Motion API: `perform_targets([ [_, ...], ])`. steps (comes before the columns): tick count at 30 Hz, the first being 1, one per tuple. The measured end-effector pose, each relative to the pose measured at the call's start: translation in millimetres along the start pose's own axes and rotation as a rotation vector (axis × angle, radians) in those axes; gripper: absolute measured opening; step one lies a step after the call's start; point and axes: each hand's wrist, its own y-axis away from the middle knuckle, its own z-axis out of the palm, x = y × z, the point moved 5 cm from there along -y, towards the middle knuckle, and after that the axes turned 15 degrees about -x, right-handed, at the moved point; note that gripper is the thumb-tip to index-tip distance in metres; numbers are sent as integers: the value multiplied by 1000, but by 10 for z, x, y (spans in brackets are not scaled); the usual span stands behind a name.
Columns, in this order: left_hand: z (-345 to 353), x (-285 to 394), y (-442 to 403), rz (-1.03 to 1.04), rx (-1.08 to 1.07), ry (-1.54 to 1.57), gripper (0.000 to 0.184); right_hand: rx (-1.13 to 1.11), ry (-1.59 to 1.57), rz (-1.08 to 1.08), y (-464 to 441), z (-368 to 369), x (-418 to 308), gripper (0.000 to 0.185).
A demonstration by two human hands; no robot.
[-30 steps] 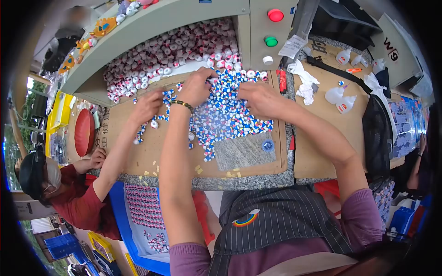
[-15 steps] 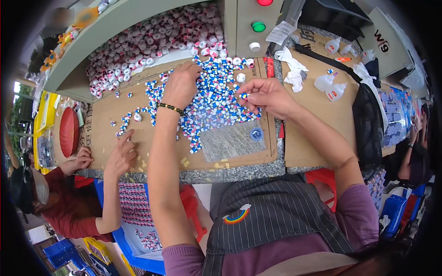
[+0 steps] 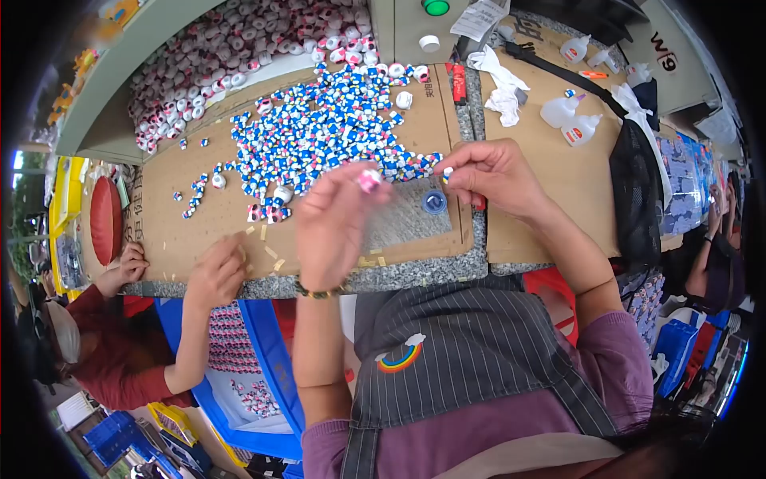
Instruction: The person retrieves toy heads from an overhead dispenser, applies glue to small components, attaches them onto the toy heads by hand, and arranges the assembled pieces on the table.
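Note:
My left hand [image 3: 333, 219], blurred by motion, pinches a small pink-and-white toy piece [image 3: 369, 180] above the front of the work surface. My right hand [image 3: 499, 177] is closed, thumb against fingers, on a tiny blue-and-white toy piece [image 3: 447, 173]. Between and behind both hands spreads a heap of small blue-and-white toy pieces [image 3: 319, 120] on cardboard. A round blue dish [image 3: 434, 202] stands on a clear plastic sheet [image 3: 407, 227], close to my right hand. A few larger white-and-pink pieces [image 3: 267, 213] lie at the heap's front left edge.
A bin of white-and-pink toy pieces [image 3: 255, 56] rises behind the heap. White squeeze bottles [image 3: 581, 129], a crumpled white cloth [image 3: 503, 92] and a black mesh bag [image 3: 636, 191] are on the right. A co-worker's hand [image 3: 219, 267] and a red tray [image 3: 105, 221] are at left.
My left hand has come from the heap toward me with a pink-and-white toy piece in its fingers. My right hand still pinches its piece, slightly further right. The view has tilted.

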Motion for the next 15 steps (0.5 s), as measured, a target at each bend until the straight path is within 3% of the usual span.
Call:
perform_targets([
  [4,93,-322,305,-14,-18,247,24,-13,131,-212,6,128,-21,11],
  [6,130,-375,377,-9,-45,351,27,-32,84,-216,35,184,-15,10],
  [12,166,-414,479,14,82,199,29,-17,-49,-27,133,182,-9,11],
  [15,186,-418,528,35,75,79,32,-31,454,-263,123,199,-135,15],
])
